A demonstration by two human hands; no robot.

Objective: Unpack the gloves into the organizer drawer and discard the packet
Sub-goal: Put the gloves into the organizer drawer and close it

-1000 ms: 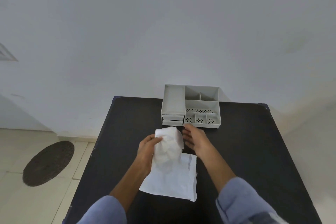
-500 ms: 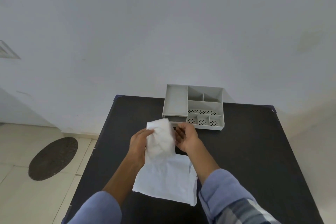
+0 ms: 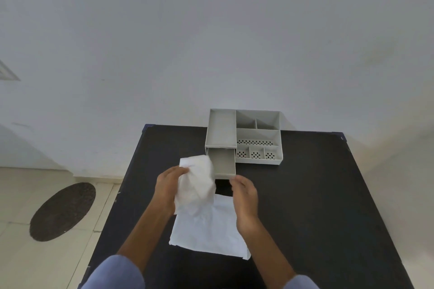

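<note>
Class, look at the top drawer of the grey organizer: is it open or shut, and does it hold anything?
Open and empty: the drawer juts out from the organizer, its bare floor showing.

Colours, tabletop
White gloves (image 3: 196, 183), white packet (image 3: 211, 230); grey organizer (image 3: 244, 136), dot-perforated panels; black table (image 3: 317, 195); blue sleeves (image 3: 115, 273).

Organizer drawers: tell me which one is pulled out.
The top drawer of the organizer is out, empty and reaching toward the right hand. Any drawers beneath it are hidden. The left hand holds the gloves beside it.
</note>
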